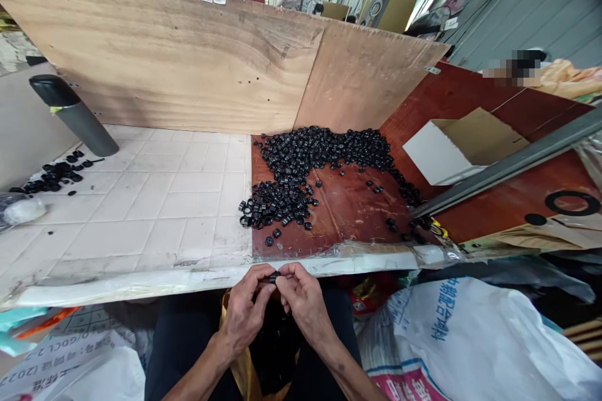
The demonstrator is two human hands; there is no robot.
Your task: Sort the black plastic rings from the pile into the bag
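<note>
A small black ring-like part [273,277] sits between my two hands, just in front of the table's padded edge. The fingers and thumb of my left hand [248,301] pinch it from one side. On the other side my right hand [301,296] grips it with closed fingertips, which partly hide its shape. Below both hands, between my knees, a yellow-rimmed bag [242,369] hangs open with dark contents. Beyond the edge lies a heap of small black rings [301,156], with a nearer cluster [275,203] on the reddish-brown board [338,213].
A dark bottle [79,116] and scattered black pieces [54,177] stand left on the white tiled surface [188,191]. Wooden panels [188,56] wall the back. Right are an open carton [439,153], a metal bar [508,163] and a white sack [480,338].
</note>
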